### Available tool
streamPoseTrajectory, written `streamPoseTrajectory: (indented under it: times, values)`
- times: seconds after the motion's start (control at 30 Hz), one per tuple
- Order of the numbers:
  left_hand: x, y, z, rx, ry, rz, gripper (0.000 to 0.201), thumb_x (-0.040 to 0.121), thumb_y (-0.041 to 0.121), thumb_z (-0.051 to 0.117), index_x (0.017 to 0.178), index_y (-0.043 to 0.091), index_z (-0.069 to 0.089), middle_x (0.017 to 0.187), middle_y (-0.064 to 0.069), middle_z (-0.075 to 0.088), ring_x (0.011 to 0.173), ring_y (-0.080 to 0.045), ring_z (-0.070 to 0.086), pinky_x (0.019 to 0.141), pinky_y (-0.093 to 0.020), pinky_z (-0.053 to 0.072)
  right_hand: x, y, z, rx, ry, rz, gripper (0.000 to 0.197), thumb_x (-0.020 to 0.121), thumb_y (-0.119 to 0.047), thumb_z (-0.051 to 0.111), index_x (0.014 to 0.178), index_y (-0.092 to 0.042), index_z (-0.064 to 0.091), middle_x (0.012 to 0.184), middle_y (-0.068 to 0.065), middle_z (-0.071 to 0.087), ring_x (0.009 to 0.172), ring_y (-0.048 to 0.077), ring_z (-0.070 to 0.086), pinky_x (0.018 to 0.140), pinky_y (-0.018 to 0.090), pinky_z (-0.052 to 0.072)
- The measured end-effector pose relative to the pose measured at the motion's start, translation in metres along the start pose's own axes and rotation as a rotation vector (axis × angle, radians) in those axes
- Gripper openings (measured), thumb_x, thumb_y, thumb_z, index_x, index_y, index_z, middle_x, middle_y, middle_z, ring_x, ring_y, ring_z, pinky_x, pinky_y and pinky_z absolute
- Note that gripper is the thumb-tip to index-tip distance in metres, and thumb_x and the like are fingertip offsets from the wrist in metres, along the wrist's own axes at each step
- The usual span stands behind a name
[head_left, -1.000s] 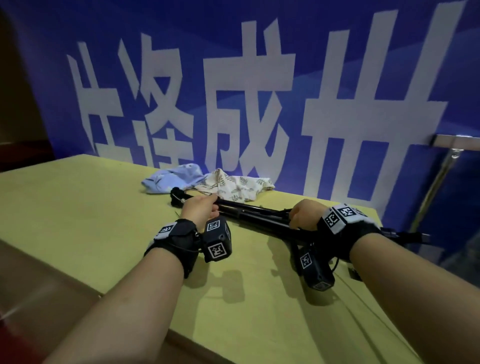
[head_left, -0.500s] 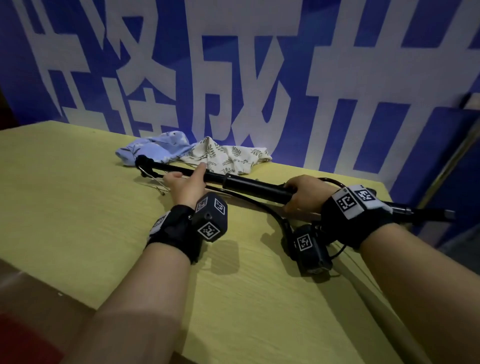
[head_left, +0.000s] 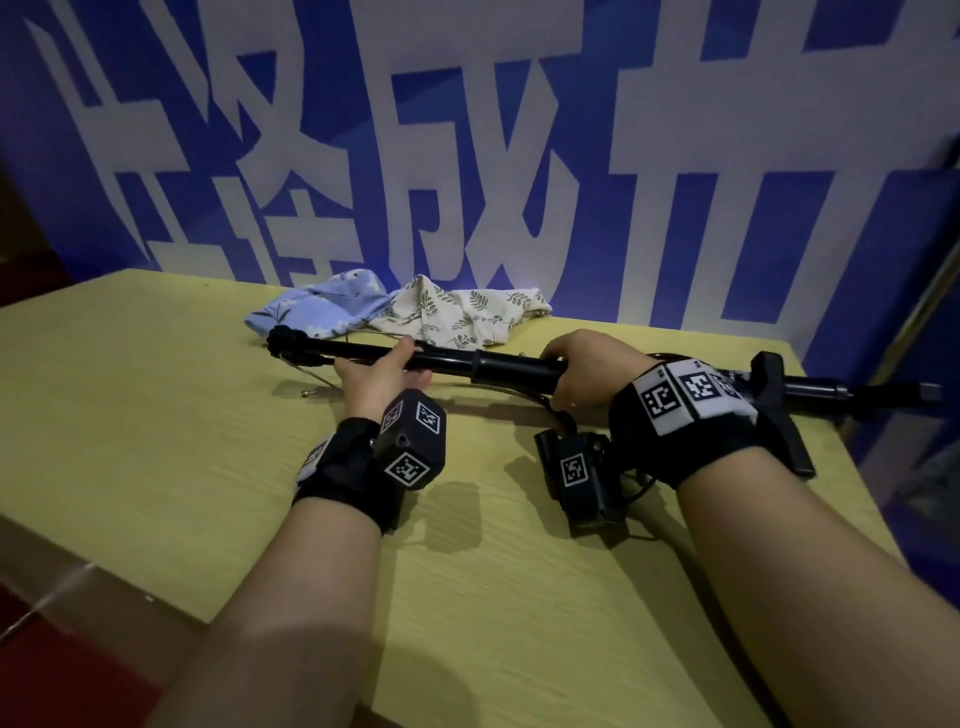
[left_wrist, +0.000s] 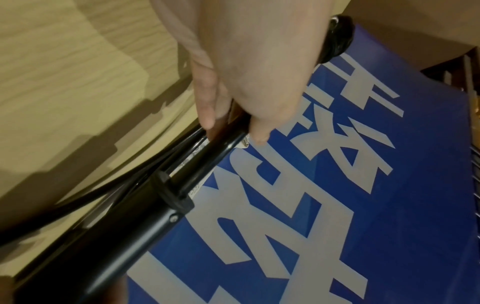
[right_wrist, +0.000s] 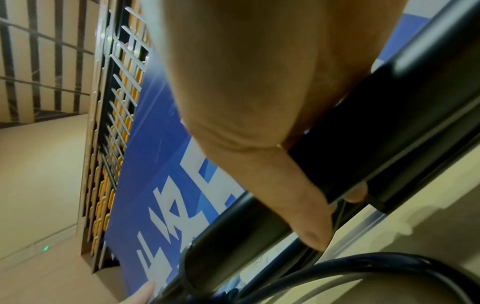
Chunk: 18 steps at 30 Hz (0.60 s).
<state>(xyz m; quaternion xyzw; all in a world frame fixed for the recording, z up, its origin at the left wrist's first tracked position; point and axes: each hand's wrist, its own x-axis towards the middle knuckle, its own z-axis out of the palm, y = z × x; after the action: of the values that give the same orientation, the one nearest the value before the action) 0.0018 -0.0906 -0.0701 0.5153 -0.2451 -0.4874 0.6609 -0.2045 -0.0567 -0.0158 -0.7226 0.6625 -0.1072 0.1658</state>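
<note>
A long black telescopic pole (head_left: 509, 366) stretches left to right over the far part of the yellow table (head_left: 156, 415). It has a thin rod on the left and a thick tube on the right. My left hand (head_left: 382, 374) holds the thin rod (left_wrist: 221, 156), thumb on one side and fingers on the other. My right hand (head_left: 582, 369) is curled round the thick tube (right_wrist: 363, 154), thumb across it. A black hose (right_wrist: 350, 265) loops under the tube. A T-shaped black crosspiece (head_left: 779, 410) sits on the pole right of my right wrist.
A light-blue cloth (head_left: 322, 304) and a leaf-print cloth (head_left: 462, 312) lie bunched behind the pole against the blue banner wall (head_left: 519, 130). A thin metal wire (head_left: 311, 387) pokes out below the rod's left end. The table's right edge is close beyond the crosspiece.
The pole has come up off the table and swung more level. My left hand has slid along the thin rod, and both hands keep their hold.
</note>
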Motion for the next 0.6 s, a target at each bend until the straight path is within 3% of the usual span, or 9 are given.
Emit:
streamPoseTrajectory:
  times: [0.07,0.13,0.2,0.3,0.37,0.43,0.53,0.6]
  values:
    - [-0.001,0.001,0.000,0.019,0.043,0.030,0.086,0.087,0.022,0.070,0.150,0.017,0.012,0.090,-0.003,0.055,0.073,-0.016,0.070,0.057,-0.027,0.056,0.001,0.001,-0.001,0.018,-0.010,-0.006,0.046,0.081,-0.008,0.064,0.124,-0.022,0.058,0.106,0.001,0.061,0.094,0.018,0.056,0.076,0.029,0.048]
    - [0.003,0.004,-0.004,-0.031,0.176,0.067,0.081,0.081,0.030,0.074,0.140,0.022,0.019,0.096,-0.006,0.055,0.071,-0.019,0.068,0.056,-0.027,0.055,-0.001,0.004,-0.004,0.027,-0.001,0.005,0.046,0.082,-0.008,0.064,0.125,-0.023,0.057,0.105,0.000,0.059,0.093,0.018,0.054,0.076,0.029,0.047]
    - [0.011,0.008,-0.010,-0.103,0.337,0.083,0.089,0.074,0.037,0.079,0.136,0.028,0.015,0.097,-0.005,0.050,0.074,-0.022,0.062,0.068,-0.034,0.058,-0.001,0.007,-0.005,0.033,0.002,0.011,0.047,0.082,-0.007,0.062,0.126,-0.023,0.057,0.106,0.000,0.059,0.095,0.019,0.054,0.078,0.030,0.047]
    - [0.018,0.015,-0.022,0.013,0.504,0.071,0.109,0.069,0.050,0.078,0.147,0.033,0.004,0.119,-0.007,0.047,0.105,-0.029,0.056,0.095,-0.044,0.047,0.000,0.009,-0.007,0.035,0.001,0.005,0.048,0.082,-0.006,0.062,0.126,-0.024,0.057,0.107,0.000,0.058,0.097,0.019,0.054,0.079,0.030,0.047]
    - [0.023,0.015,-0.029,0.109,0.509,0.103,0.106,0.073,0.055,0.072,0.151,0.032,0.005,0.142,-0.010,0.040,0.123,-0.031,0.050,0.103,-0.046,0.042,0.000,0.009,-0.008,0.031,-0.016,0.000,0.049,0.081,-0.006,0.064,0.126,-0.023,0.057,0.108,0.001,0.058,0.098,0.020,0.054,0.079,0.030,0.045]
    - [0.023,0.013,-0.030,0.121,0.460,0.175,0.090,0.081,0.052,0.066,0.151,0.030,0.015,0.150,-0.006,0.033,0.126,-0.028,0.049,0.101,-0.040,0.043,0.000,0.010,-0.010,0.023,-0.038,-0.006,0.050,0.080,-0.006,0.067,0.126,-0.022,0.057,0.110,0.002,0.058,0.099,0.020,0.053,0.079,0.030,0.043]
    - [0.021,0.012,-0.026,0.027,0.394,0.273,0.065,0.091,0.037,0.060,0.146,0.024,0.029,0.137,0.002,0.050,0.114,-0.017,0.057,0.085,-0.024,0.042,0.000,0.011,-0.012,0.020,-0.042,-0.019,0.051,0.079,-0.006,0.069,0.126,-0.022,0.058,0.110,0.002,0.060,0.099,0.020,0.053,0.078,0.030,0.042]
    - [0.020,0.013,-0.025,-0.017,0.407,0.309,0.057,0.092,0.036,0.059,0.141,0.023,0.036,0.128,0.002,0.055,0.105,-0.016,0.058,0.080,-0.023,0.042,-0.001,0.012,-0.013,0.036,-0.041,-0.023,0.051,0.079,-0.006,0.069,0.126,-0.022,0.058,0.110,0.002,0.060,0.099,0.020,0.053,0.079,0.030,0.042]
